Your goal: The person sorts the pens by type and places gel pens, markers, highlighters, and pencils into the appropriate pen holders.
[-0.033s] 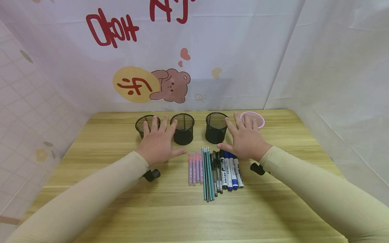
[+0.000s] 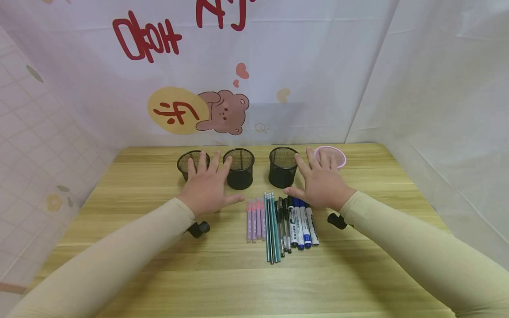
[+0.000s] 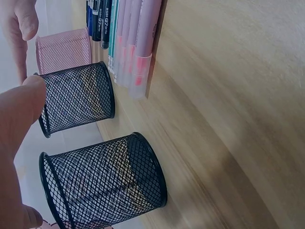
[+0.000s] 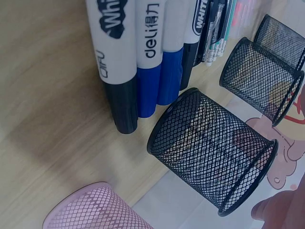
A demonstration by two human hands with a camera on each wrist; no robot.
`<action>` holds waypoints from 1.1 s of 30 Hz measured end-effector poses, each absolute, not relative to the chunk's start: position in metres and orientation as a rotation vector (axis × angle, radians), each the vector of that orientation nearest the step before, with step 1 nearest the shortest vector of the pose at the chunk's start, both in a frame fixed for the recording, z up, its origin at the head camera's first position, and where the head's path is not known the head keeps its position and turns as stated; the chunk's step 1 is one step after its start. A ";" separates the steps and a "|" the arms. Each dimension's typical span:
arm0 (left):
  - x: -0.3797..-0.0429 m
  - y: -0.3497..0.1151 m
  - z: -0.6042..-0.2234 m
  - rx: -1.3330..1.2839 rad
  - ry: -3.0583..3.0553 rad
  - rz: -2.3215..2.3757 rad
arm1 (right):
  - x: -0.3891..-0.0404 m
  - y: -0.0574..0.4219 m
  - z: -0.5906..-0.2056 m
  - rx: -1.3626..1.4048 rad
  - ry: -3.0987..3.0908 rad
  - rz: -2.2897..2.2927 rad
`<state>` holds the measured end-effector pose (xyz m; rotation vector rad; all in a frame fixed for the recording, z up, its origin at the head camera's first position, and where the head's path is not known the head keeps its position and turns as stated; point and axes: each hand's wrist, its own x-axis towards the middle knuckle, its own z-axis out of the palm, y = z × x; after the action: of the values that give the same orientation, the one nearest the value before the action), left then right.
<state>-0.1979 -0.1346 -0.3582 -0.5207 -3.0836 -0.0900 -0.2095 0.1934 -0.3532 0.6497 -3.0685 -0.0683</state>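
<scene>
With fingers spread and palm down, my left hand point(image 2: 207, 186) hovers over the left black mesh pen cup point(image 2: 183, 164) and overlaps a second black mesh cup point(image 2: 240, 179). My right hand point(image 2: 324, 184), also spread, is above the gap between a third black mesh cup point(image 2: 281, 176) and a pink mesh cup point(image 2: 336, 154), partly covering the pink one. Neither hand holds anything. Below and between them lies a row of lilac highlighters point(image 2: 254, 225), teal pencils point(image 2: 271, 234), black gel pens point(image 2: 284, 225) and whiteboard markers point(image 2: 302, 227). The right hand hides some marker caps.
The wooden table point(image 2: 222, 287) ends at a white printed backdrop point(image 2: 318, 66) just behind the cups. White cloth walls point(image 2: 449, 110) close off both sides. A small black wrist mount point(image 2: 199, 229) hangs under the left wrist, with another point(image 2: 336, 221) under the right.
</scene>
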 end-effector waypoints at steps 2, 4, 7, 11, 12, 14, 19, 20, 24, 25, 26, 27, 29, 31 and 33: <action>-0.197 -0.135 -0.357 -0.522 -3.084 -0.090 | -0.208 0.193 -0.352 0.650 -3.066 -0.062; -0.197 -0.135 -0.356 -0.520 -3.083 -0.093 | -0.208 0.194 -0.353 0.649 -3.063 -0.059; -0.197 -0.134 -0.355 -0.517 -3.082 -0.116 | -0.209 0.194 -0.353 0.647 -3.063 -0.049; -0.198 -0.135 -0.354 -0.509 -3.079 -0.138 | -0.210 0.196 -0.353 0.637 -3.078 -0.042; -0.198 -0.136 -0.354 -0.504 -3.078 -0.141 | -0.210 0.196 -0.353 0.636 -3.082 -0.042; -0.199 -0.138 -0.353 -0.495 -3.073 -0.146 | -0.211 0.196 -0.353 0.631 -3.089 -0.040; -0.204 -0.144 -0.350 -0.462 -3.041 -0.181 | -0.211 0.197 -0.353 0.622 -3.088 0.005; -0.205 -0.146 -0.350 -0.453 -3.035 -0.194 | -0.211 0.197 -0.353 0.623 -3.085 0.020; -0.211 -0.157 -0.347 -0.430 -3.009 -0.271 | -0.210 0.198 -0.352 0.635 -3.073 0.080; -0.213 -0.160 -0.346 -0.422 -3.004 -0.288 | -0.210 0.199 -0.353 0.638 -3.068 0.091; -0.214 -0.163 -0.345 -0.415 -2.999 -0.305 | -0.210 0.199 -0.353 0.645 -3.060 0.099; -0.216 -0.167 -0.344 -0.408 -2.992 -0.318 | -0.210 0.200 -0.353 0.653 -3.049 0.107; -0.220 -0.174 -0.343 -0.388 -2.981 -0.335 | -0.210 0.201 -0.354 0.664 -3.029 0.119; -0.222 -0.183 -0.342 -0.363 -2.977 -0.360 | -0.211 0.202 -0.355 0.674 -3.013 0.130; -0.224 -0.192 -0.344 -0.336 -2.978 -0.370 | -0.211 0.203 -0.356 0.683 -3.005 0.143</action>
<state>-0.2241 -0.1915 -0.3437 -0.3364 -2.9778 -0.3704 -0.2109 0.2028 -0.3562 0.6830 -3.0054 0.1429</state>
